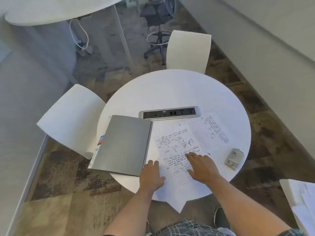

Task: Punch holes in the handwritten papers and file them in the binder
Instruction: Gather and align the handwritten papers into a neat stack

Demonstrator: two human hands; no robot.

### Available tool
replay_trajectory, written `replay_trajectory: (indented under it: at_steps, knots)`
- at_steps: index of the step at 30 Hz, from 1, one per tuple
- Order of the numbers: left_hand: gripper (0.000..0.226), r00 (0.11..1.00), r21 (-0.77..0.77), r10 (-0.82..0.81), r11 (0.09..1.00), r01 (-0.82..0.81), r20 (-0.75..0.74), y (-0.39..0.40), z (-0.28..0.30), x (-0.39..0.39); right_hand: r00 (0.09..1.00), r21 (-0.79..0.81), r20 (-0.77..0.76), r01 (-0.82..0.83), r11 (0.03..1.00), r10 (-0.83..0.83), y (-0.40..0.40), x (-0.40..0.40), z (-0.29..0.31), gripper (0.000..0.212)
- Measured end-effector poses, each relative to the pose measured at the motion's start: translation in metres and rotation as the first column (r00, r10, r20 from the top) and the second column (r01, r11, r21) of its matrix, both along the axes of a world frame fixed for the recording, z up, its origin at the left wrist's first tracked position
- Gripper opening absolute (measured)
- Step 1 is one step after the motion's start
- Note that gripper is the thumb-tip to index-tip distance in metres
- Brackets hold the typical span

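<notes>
A grey binder [124, 143] lies shut on the left of the round white table [179, 89], with coloured tabs sticking out at its left edge. To its right lies a handwritten lined paper [177, 143], its near corner hanging over the table's edge. A second handwritten paper [211, 130] lies turned sideways further right. My left hand [150, 176] rests flat on the near left part of the first paper, beside the binder's corner. My right hand [201, 166] lies flat on the same paper, fingers spread. A small grey hole punch [234, 158] sits at the table's right edge.
A silver power-outlet strip [170, 112] is set into the table's middle, just behind the binder. Two white chairs stand at the left [71, 120] and far side [188, 50]. A stack of papers [305, 205] lies on another surface at the lower right.
</notes>
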State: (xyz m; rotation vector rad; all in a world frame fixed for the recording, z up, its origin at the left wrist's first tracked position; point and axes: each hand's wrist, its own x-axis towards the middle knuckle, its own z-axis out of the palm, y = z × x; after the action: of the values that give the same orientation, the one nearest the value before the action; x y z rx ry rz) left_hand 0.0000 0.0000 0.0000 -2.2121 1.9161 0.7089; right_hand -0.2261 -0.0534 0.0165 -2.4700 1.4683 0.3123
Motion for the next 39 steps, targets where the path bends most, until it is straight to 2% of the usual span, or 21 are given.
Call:
replay_trajectory:
  at_steps: [2,4,8,12,21,26,28,30,32,34,37,39]
  knots:
    - [0.074,0.997,0.051,0.072,0.996,-0.071,-0.004,0.002,-0.005,-0.002,0.995,0.129,-0.072,-0.062,0.990,0.072,0.001,0.003,-0.004,0.082]
    - [0.076,0.995,0.077,0.097,0.992,-0.097,0.016,0.006,-0.009,-0.002,0.979,0.190,-0.129,-0.134,0.973,0.160,0.007,0.000,-0.011,0.091]
    - [0.077,0.996,0.062,0.081,0.995,-0.084,0.047,0.011,-0.019,-0.001,0.928,0.199,-0.222,-0.256,0.946,0.298,0.012,-0.005,-0.022,0.106]
    - [0.086,0.993,0.057,0.113,0.992,-0.115,0.043,0.008,-0.023,-0.002,0.882,0.182,-0.263,-0.353,0.918,0.391,0.012,-0.008,-0.028,0.110]
    - [0.089,0.976,0.058,0.216,0.975,-0.217,0.022,-0.003,-0.024,-0.002,0.898,0.161,-0.201,-0.364,0.917,0.392,0.019,-0.007,-0.033,0.091]
    - [0.069,0.959,0.079,0.277,0.959,-0.272,-0.066,0.000,-0.021,-0.008,0.918,0.147,-0.171,-0.335,0.931,0.357,0.019,-0.009,-0.045,0.086]
    - [0.064,0.941,0.086,0.315,0.948,-0.306,-0.121,0.002,-0.020,-0.009,0.949,0.125,-0.140,-0.268,0.955,0.284,0.020,-0.002,-0.045,0.087]
    - [0.052,0.900,0.095,0.383,0.924,-0.371,-0.207,0.002,-0.020,-0.009,0.985,0.097,-0.082,-0.143,0.985,0.151,0.023,0.010,-0.041,0.094]
    - [0.035,0.808,0.117,0.480,0.875,-0.470,-0.343,-0.001,-0.018,-0.009,0.999,0.098,-0.037,-0.017,0.995,0.021,0.024,0.024,-0.035,0.097]
    - [0.028,0.730,0.151,0.513,0.850,-0.505,-0.452,-0.004,-0.016,-0.009,0.997,0.112,-0.016,0.073,0.991,-0.072,0.021,0.038,-0.029,0.093]
    - [0.024,0.596,0.255,0.542,0.828,-0.499,-0.592,-0.009,-0.012,-0.008,0.994,0.139,-0.033,0.104,0.985,-0.101,0.017,0.053,-0.023,0.073]
    - [0.010,0.509,0.307,0.570,0.803,-0.511,-0.645,-0.009,-0.010,-0.005,0.992,0.163,-0.070,0.119,0.980,-0.109,0.016,0.058,-0.020,0.050]
